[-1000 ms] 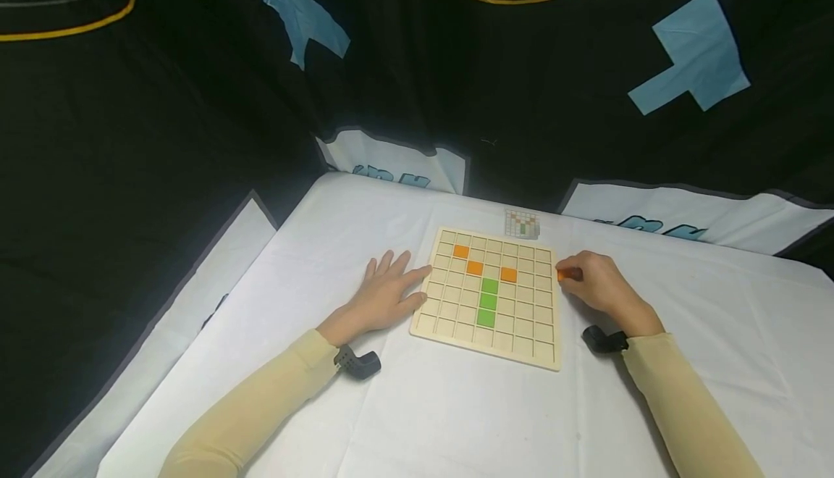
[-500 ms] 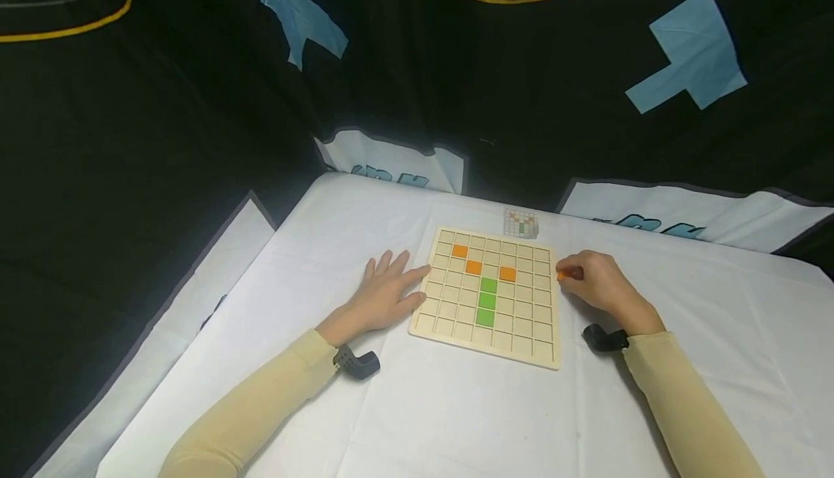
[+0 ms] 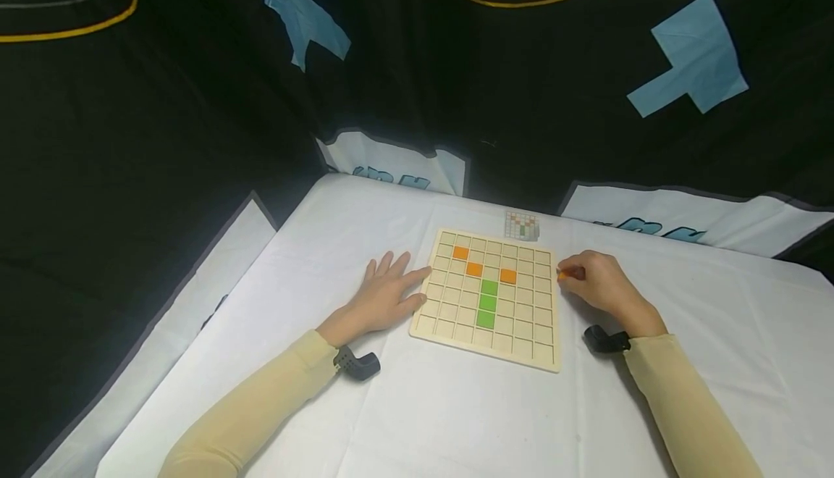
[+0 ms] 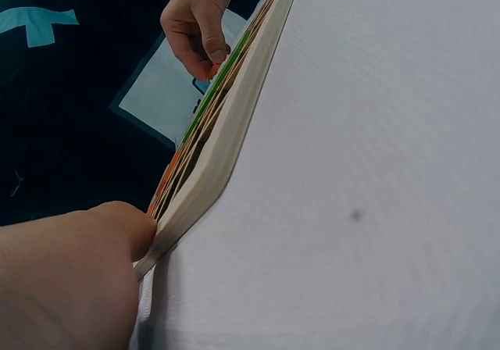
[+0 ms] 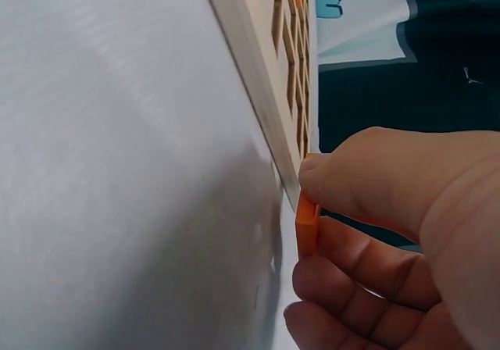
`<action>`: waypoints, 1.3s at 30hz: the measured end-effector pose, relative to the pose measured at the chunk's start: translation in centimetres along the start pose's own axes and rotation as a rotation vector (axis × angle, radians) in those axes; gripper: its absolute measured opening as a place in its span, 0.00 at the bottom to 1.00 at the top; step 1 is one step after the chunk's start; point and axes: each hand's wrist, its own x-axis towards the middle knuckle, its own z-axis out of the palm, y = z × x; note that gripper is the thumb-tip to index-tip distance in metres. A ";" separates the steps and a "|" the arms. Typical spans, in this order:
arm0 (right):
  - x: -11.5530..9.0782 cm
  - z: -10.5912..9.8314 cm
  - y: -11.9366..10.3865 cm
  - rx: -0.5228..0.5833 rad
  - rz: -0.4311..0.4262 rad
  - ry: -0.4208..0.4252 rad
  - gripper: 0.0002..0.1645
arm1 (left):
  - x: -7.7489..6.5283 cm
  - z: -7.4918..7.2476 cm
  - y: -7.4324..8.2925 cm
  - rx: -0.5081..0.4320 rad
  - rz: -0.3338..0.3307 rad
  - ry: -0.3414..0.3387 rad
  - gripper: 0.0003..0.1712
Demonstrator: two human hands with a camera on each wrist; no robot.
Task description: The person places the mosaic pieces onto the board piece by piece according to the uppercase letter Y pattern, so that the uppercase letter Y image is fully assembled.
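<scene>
A wooden grid board point(image 3: 525, 329) lies on the white-covered table, with several orange and green square tiles set in its cells. Three green tiles point(image 3: 487, 303) form a column near the middle, and orange tiles point(image 3: 508, 276) sit above them. My left hand point(image 3: 381, 297) lies spread at the board's left side, thumb and a fingertip touching its edge. Just off the right edge, my right hand point(image 3: 599, 282) pinches an orange tile point(image 5: 307, 225) between thumb and fingers. In the right wrist view that tile is held on edge beside the board's rim.
Behind the board lies a small card point(image 3: 522, 225) printed with a coloured grid pattern. The white tablecloth point(image 3: 456, 420) spreads around the board. A black curtain point(image 3: 417, 87) with pale blue patches hangs behind the table. Each wrist carries a dark camera mount point(image 3: 357, 364).
Almost nothing moves. The orange tile in my right hand tilts slightly between the fingers, and the head view shifts a little. My left hand stays where it was.
</scene>
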 end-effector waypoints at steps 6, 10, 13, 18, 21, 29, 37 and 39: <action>0.1 -0.1 -0.3 0.025 -0.015 -0.004 0.18 | -0.2 0.0 0.0 0.001 -0.003 0.000 0.33; 0.2 0.0 -0.6 0.026 -0.017 -0.004 0.18 | -0.2 0.0 -0.1 0.000 -0.002 0.007 0.33; 0.3 0.0 -0.8 0.029 -0.017 -0.007 0.18 | -0.2 0.0 -0.1 -0.003 0.002 0.008 0.33; 0.5 0.1 -1.3 0.025 -0.049 -0.007 0.17 | -0.2 0.0 -0.1 -0.009 0.005 0.013 0.33; 0.8 0.3 -1.6 0.022 -0.080 -0.003 0.16 | -0.2 0.0 -0.2 -0.010 0.007 0.015 0.33; 1.5 0.8 -2.8 0.005 -0.163 0.007 0.15 | -0.1 0.1 -0.1 -0.013 0.006 0.013 0.33; 2.3 1.5 -3.2 -0.001 -0.218 0.027 0.13 | 0.0 0.0 0.0 -0.008 0.008 0.012 0.33; 2.4 1.5 -3.3 0.005 -0.208 0.017 0.13 | 0.0 0.0 0.0 -0.007 0.008 0.009 0.33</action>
